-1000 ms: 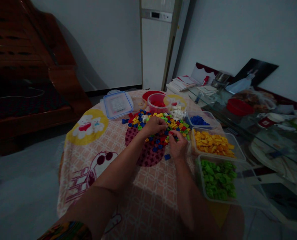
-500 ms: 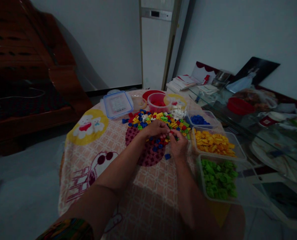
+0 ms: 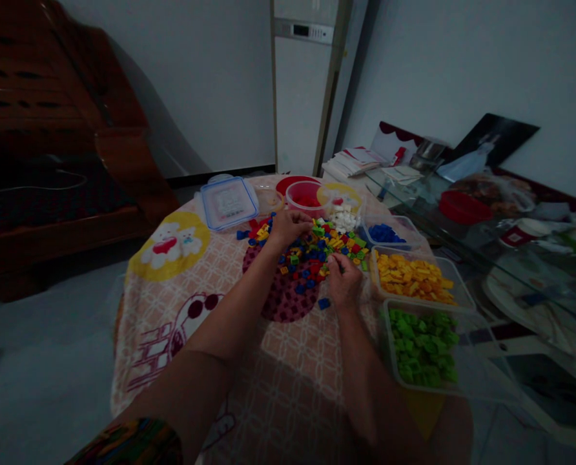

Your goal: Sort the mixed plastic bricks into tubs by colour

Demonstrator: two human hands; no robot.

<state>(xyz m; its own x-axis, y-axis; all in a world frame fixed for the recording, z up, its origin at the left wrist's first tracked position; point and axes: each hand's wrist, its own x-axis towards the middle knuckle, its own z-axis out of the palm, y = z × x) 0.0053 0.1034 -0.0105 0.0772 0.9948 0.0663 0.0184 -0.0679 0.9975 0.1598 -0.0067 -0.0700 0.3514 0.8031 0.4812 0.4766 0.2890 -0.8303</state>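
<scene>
Mixed small bricks [image 3: 321, 247] in red, blue, yellow, green and white lie in a loose pile on the patterned tablecloth [image 3: 288, 361]. Over the pile's back left part is my left hand [image 3: 288, 228], its fingers bent together at the bricks; whatever they hold is hidden. My right hand [image 3: 343, 276] is at the pile's front right edge, thumb and forefinger pinched, with the thing between them too small to name. A single blue brick [image 3: 323, 303] lies just left of the right wrist.
Boxes of blue [image 3: 385, 233], yellow [image 3: 414, 278] and green bricks [image 3: 423, 345] line the right side. Behind the pile are white bricks [image 3: 345, 218], a round tub [image 3: 308, 195] with red bricks and a blue-rimmed lid [image 3: 229, 203]. A cluttered glass table [image 3: 482, 248] stands at right.
My left hand has moved away from the right one, back and left over the pile. The right hand has stayed nearly in place. The red brick between the hands no longer shows.
</scene>
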